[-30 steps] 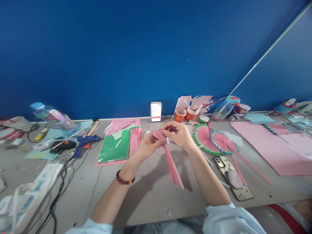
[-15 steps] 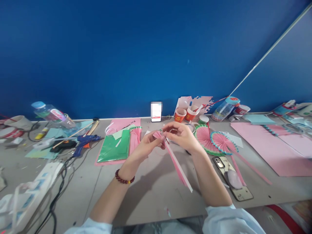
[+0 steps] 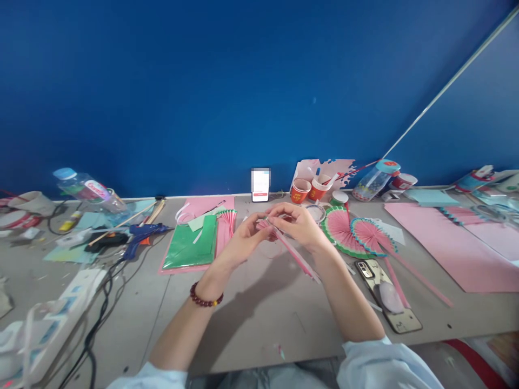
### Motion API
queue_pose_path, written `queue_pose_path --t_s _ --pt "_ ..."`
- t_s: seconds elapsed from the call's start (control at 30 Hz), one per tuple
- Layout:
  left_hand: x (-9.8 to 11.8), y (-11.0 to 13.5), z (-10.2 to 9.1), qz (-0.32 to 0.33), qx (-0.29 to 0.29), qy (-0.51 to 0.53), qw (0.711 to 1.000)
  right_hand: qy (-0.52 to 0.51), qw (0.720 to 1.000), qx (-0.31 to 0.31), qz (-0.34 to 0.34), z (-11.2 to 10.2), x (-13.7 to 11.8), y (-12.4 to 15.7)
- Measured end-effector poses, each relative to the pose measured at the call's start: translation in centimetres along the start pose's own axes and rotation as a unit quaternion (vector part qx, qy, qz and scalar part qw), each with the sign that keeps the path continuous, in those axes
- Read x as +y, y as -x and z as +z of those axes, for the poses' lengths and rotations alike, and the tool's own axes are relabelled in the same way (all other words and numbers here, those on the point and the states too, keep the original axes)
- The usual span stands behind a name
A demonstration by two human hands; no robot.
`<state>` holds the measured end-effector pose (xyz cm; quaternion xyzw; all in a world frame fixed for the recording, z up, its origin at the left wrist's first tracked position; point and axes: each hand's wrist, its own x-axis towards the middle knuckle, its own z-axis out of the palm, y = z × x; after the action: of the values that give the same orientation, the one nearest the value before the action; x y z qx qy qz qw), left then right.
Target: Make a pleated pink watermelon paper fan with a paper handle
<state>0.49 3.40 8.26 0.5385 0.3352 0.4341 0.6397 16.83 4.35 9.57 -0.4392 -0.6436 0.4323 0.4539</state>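
Pinching the gathered end of a pleated pink paper between them, the left hand and the right hand meet above the middle of the table, toward its far edge. Both sets of fingers are closed tight on the spot where the folds come together. Over the last second the long tail of the pleats has swung: it hung down toward the near edge, and now it slants low toward the right, passing under the right wrist and looking much shorter from this angle. The hands themselves have barely shifted, so the change reads as the bundle turning in the fingers, not being carried anywhere. The pleats are still stacked flat, not spread, and the work seems to remain at the pinched end. A bead bracelet circles the left wrist. Just left of the hands a green paper lies on pink sheets, with a blue glue gun further toward the left edge. Just right of them lie two opened fans and, closer to the near edge, a phone in a patterned case. Red paper cups stand along the far edge
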Motion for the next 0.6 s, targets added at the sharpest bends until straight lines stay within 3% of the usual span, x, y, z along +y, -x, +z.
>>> queue_pose_path --t_s 0.23,0.43,0.6 --pt "0.2 -0.2 -0.3 0.022 0.056 -0.004 0.998 -0.005 1.0 0.005 0.014 0.2 -0.3 0.2" --pt "0.6 0.0 -0.1 0.051 0.098 -0.015 0.994 0.033 0.998 0.057 -0.02 0.4 -0.6 0.4" --pt "0.9 0.3 0.1 0.071 0.123 -0.02 0.99 0.05 0.996 0.064 -0.043 0.3 -0.8 0.6"
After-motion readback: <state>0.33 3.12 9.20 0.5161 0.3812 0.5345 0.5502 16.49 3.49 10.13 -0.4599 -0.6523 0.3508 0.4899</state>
